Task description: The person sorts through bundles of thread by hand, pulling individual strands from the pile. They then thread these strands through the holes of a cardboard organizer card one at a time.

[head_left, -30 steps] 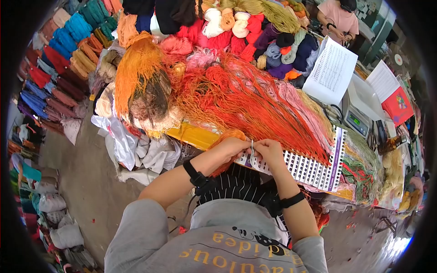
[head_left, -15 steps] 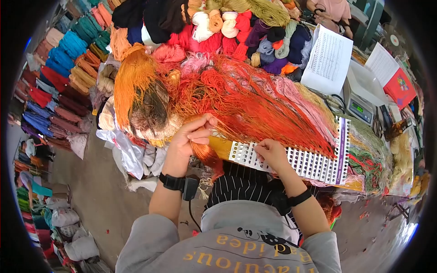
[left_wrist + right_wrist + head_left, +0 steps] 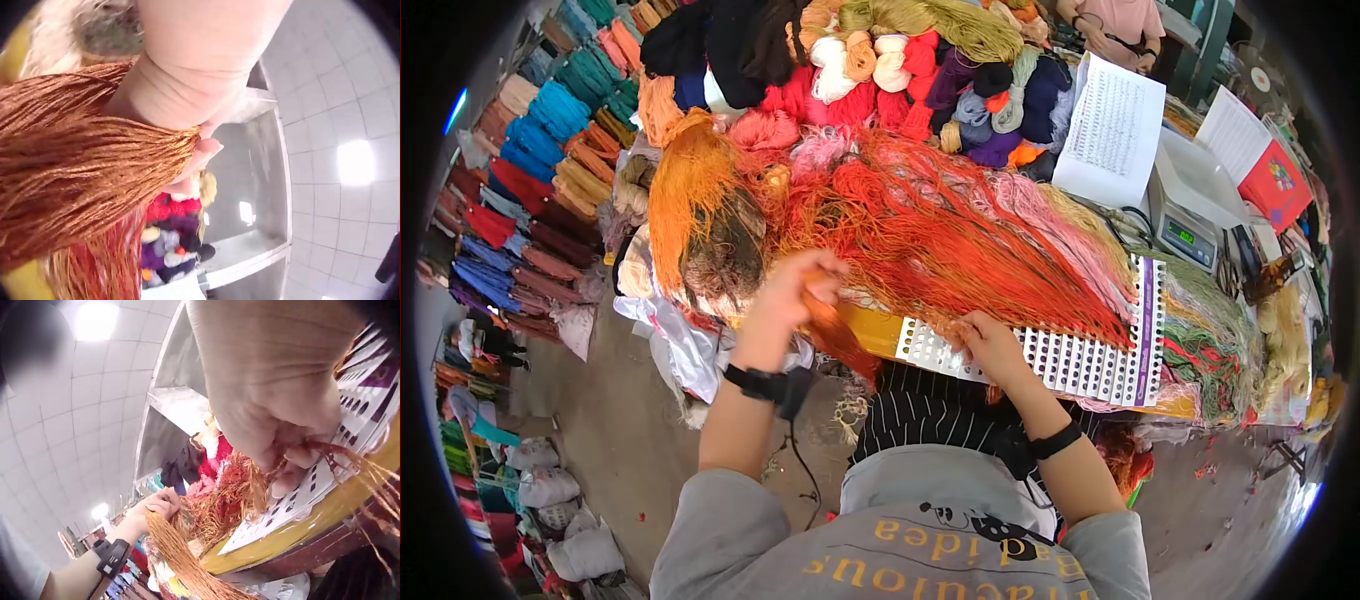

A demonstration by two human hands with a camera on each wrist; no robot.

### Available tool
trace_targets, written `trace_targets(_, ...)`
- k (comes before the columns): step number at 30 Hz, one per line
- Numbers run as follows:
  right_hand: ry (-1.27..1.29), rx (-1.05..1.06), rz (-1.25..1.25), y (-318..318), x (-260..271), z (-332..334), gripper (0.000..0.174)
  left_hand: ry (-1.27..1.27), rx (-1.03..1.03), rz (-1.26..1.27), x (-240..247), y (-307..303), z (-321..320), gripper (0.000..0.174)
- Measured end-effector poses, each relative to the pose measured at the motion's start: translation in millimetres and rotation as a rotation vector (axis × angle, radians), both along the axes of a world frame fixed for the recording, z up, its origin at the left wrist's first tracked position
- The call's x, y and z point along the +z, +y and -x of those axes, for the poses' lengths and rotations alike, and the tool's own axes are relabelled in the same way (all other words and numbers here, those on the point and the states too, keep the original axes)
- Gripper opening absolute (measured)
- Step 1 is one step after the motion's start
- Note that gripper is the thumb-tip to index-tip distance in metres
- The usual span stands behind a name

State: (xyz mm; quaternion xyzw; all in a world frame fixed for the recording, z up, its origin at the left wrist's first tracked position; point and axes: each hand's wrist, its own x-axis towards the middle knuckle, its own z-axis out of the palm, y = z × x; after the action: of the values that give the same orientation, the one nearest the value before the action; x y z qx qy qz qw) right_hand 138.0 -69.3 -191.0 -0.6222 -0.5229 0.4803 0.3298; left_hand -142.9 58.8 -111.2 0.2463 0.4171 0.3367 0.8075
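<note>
Two hands work at the near edge of a yellow-fronted bench. A long white perforated card, with rows of small holes and a purple strip at its right end, lies along that edge. The card's near side sits just at the bench's rim, against the person's striped apron.

Left of the card's end a short stretch of bare yellow rim shows, and the left hand is raised over it. Beyond that corner the bench drops to a grey floor with crumpled white cloth close under the edge. That side has the most free room. To the right, green and yellow yarn crowds the card's end. Behind it, a fan of red, orange and pink threads covers the bench up to heaped skeins.

The left hand's fingers are curled tight round the top of a bundle of rust-orange yarn strands. This thick, glossy, straight-hanging tassel slants down from the fist to the bench rim, just left of the card.

The right hand rests on the card near its left end. Its thumb and forefinger are closed in a pinch on a few thin red-orange strands at the holes, the other fingers bent under.
</note>
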Motion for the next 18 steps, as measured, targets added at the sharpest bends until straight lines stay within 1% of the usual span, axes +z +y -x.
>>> trace_targets(1, -0.093, -0.009, -0.003, -1, -1, 1, 0.025, 0.003, 0.007, 0.0, 14, 5, 13, 0.015)
trace_targets(3, -0.129, -0.002, -0.048, 0, -10, 0, 0.024, -0.031, 0.118, -0.117, 35, 9, 29, 0.018)
trace_targets(4, -0.165, -0.003, -0.091, 1, -14, -1, 0.024, -0.028, 0.12, -0.121, 39, 6, 29, 0.018)
trace_targets(5, -0.161, -0.002, -0.093, 1, -13, -1, 0.024, 0.065, 0.048, -0.196, 41, 0, 27, 0.019)
trace_targets(6, -0.097, 0.001, -0.027, 1, -9, -2, 0.025, 0.159, -0.026, -0.273, 41, -7, 23, 0.02)
trace_targets(7, -0.033, 0.003, 0.04, 2, -7, -2, 0.025, 0.174, -0.076, -0.263, 35, -14, 16, 0.02)
trace_targets(9, -0.036, 0.001, -0.004, 4, -14, -2, 0.026, 0.198, -0.227, -0.158, 11, -25, 1, 0.02)
trace_targets(11, -0.048, -0.002, -0.037, 1, -16, -4, 0.026, 0.262, -0.362, -0.172, -7, -47, -24, 0.021)
trace_targets(13, 0.342, -0.078, -0.017, 1, -1, -3, 0.024, 0.245, -0.396, -0.138, -21, -68, -44, 0.02)
trace_targets(14, 0.436, -0.081, 0.065, 1, 7, -4, 0.025, 0.232, -0.423, -0.106, -26, -75, -52, 0.019)
trace_targets(15, 0.432, -0.079, 0.066, 0, 11, -6, 0.025, 0.228, -0.42, -0.106, -29, -81, -59, 0.019)
trace_targets(17, 0.531, -0.092, 0.089, -1, 18, -7, 0.025, 0.24, -0.401, -0.166, -30, -88, -69, 0.018)
trace_targets(18, 0.53, -0.087, 0.087, -2, 22, -8, 0.025, 0.235, -0.398, -0.159, -33, -89, -72, 0.018)
